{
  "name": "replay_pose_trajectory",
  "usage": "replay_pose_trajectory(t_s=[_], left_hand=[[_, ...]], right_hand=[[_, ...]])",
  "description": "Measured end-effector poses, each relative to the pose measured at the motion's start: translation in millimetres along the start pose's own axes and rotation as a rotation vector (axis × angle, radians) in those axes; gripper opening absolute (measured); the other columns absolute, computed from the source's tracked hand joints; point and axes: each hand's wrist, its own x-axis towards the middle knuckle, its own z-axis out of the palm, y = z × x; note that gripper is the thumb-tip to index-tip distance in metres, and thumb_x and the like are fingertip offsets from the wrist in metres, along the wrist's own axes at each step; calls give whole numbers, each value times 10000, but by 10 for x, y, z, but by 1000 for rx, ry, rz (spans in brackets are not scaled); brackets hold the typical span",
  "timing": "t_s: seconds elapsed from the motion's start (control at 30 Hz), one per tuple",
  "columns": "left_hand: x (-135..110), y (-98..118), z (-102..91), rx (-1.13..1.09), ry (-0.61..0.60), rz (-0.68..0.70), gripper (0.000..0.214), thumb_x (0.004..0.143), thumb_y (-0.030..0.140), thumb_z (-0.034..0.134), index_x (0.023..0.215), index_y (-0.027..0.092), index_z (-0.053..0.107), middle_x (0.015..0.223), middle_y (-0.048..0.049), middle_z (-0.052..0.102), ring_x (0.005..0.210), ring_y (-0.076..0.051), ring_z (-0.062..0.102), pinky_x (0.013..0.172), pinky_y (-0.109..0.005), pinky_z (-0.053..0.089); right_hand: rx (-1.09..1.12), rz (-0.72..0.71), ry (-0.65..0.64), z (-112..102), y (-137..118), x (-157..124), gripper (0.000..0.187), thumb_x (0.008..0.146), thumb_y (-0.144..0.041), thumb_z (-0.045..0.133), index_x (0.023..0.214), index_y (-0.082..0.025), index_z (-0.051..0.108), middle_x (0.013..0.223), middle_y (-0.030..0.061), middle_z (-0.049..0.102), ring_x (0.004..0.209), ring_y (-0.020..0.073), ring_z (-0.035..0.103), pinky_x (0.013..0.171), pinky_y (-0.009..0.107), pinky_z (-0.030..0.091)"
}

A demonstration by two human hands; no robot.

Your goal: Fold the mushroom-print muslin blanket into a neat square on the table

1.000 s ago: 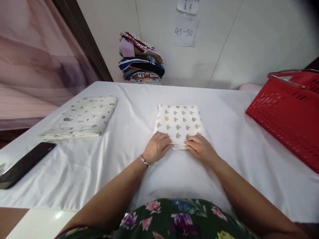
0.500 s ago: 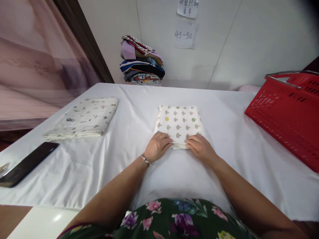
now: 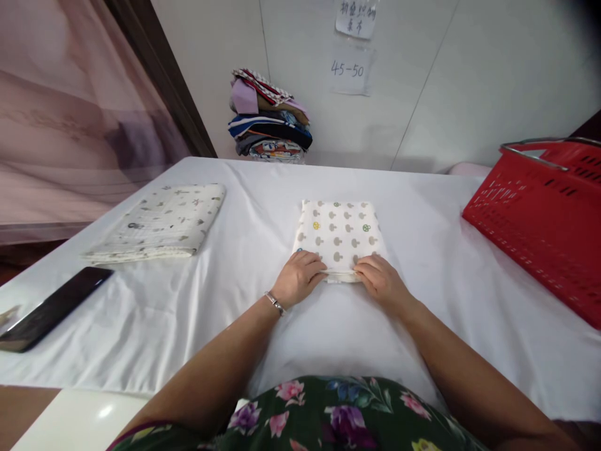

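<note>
A folded white cloth printed with small mushrooms (image 3: 339,232) lies in the middle of the white-covered table (image 3: 422,250). My left hand (image 3: 298,275) grips its near left corner with curled fingers. My right hand (image 3: 381,280) pinches the near right edge of the same cloth. Both hands rest on the table at the cloth's near edge, a short gap between them.
A second folded patterned cloth (image 3: 162,222) lies at the left. A dark phone (image 3: 47,308) sits near the left front edge. A red plastic basket (image 3: 544,213) stands at the right. A stack of folded fabrics (image 3: 268,119) sits against the back wall.
My right hand has slid slightly to the right along the cloth's near edge. The view has shifted a little; nothing else has moved.
</note>
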Motion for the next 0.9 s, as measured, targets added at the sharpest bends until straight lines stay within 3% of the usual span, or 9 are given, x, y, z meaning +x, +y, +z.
replay_pose_trajectory(t_s=[0.2,0.33,0.43,0.57,0.7,0.8,0.9], left_hand=[[13,9,-14,-1,-4,-16,133,842,268,519,826,210,638,841,-31,613,845,-167,534,785,-334,408],[5,30,-50,2,-14,-33,108,792,283,582,860,221,639,885,-25,614,881,-176,531,844,-363,391],[-4,25,-98,15,-36,-42,221,752,293,624,963,227,624,965,-36,603,943,-192,515,903,-392,365],[-20,29,-125,56,-39,-95,202,766,262,604,965,240,630,985,-39,597,967,-198,507,979,-455,296],[-49,167,-43,19,-59,-143,203,807,241,553,999,251,619,998,-33,607,995,-192,513,1034,-509,203],[-85,329,68,-78,-135,-55,344,802,279,563,1145,259,543,1190,-60,553,1127,-219,466,1056,-531,153],[-124,439,149,-124,-182,15,463,785,307,581,1233,260,473,1331,-78,451,1247,-257,362,1061,-551,127]], right_hand=[[-1,-9,-113,-15,11,-4,189,885,-281,456,993,-189,581,945,75,568,848,193,504,775,353,396],[-49,1,-105,14,-4,-19,219,860,-238,483,1056,-191,568,974,79,565,891,209,504,792,362,397],[-80,15,-92,43,-36,-23,243,843,-171,469,1065,-190,566,1010,82,560,924,215,500,798,366,399],[-124,10,-56,49,-41,-29,298,827,-102,428,1064,-206,576,1022,73,573,927,205,516,793,364,410],[-202,33,32,-10,197,-98,308,818,-92,416,1022,-214,613,989,51,614,908,195,546,799,371,416],[-262,93,144,-51,505,-188,288,794,-118,425,948,-213,649,980,48,638,910,214,562,815,403,427],[-260,107,140,-70,718,-252,309,757,-113,412,901,-204,670,969,51,648,898,216,578,813,405,455]])
